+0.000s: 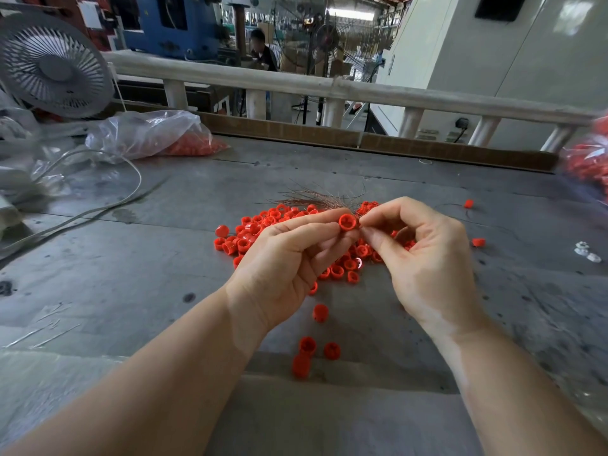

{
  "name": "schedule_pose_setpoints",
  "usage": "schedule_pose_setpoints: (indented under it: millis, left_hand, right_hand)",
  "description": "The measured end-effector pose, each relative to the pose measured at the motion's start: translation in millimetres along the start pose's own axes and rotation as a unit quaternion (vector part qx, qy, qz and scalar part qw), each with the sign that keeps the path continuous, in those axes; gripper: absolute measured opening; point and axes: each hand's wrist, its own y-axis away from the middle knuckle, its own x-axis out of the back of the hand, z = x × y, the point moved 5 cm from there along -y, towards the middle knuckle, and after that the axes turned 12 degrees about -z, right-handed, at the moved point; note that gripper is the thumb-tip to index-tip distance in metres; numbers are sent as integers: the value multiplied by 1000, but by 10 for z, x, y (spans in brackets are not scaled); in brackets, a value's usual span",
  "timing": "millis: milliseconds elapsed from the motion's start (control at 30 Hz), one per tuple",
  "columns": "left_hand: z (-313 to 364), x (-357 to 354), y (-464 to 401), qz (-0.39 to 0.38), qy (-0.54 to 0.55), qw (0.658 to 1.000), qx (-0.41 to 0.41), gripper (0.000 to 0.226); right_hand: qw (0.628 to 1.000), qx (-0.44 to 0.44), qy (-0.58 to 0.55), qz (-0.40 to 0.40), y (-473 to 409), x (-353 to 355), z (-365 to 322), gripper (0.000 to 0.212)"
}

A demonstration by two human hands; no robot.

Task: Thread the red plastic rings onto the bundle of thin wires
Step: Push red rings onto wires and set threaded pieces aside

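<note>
One red ring [347, 222] sat raised above my bench, open bore toward the camera. Thin coppery wire bundle [320, 199] fanned out behind it. Loose red rings [260, 230] lay heaped beneath.

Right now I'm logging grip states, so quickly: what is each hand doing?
Left hand: pinching a red ring between thumb and fingertips.
Right hand: fingers curled, pinching the wire bundle at the ring's opening.

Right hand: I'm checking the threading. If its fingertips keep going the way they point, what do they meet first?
The right hand points left, so it would most likely meet the red ring pinched by the left hand; they look nearly touching, though depth is unclear.
</note>
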Motion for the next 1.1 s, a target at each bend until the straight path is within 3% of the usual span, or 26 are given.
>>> schedule_pose_setpoints:
  millis: [267,467,667,900,1100]
  left_hand:
    - [-11,-28,14,1,0,1000,-1,22]
    - [-1,-59,20,-5,13,1000,-4,26]
    - [11,-78,19,-19,9,1000,-19,16]
    - [-4,-91,12,-33,-1,999,-28,14]
    - [-14,-87,10,-36,6,999,-24,14]
  right_hand:
    - [999,-7,-39,3,-12,-3,23,19]
    - [990,-47,-133,-7,-35,-23,121,28]
    - [950,-112,-291,-22,-18,-76,204,16]
    - [899,-190,-392,-52,19,-170,288,37]
    - [891,-210,-395,-72,29,-213,320,42]
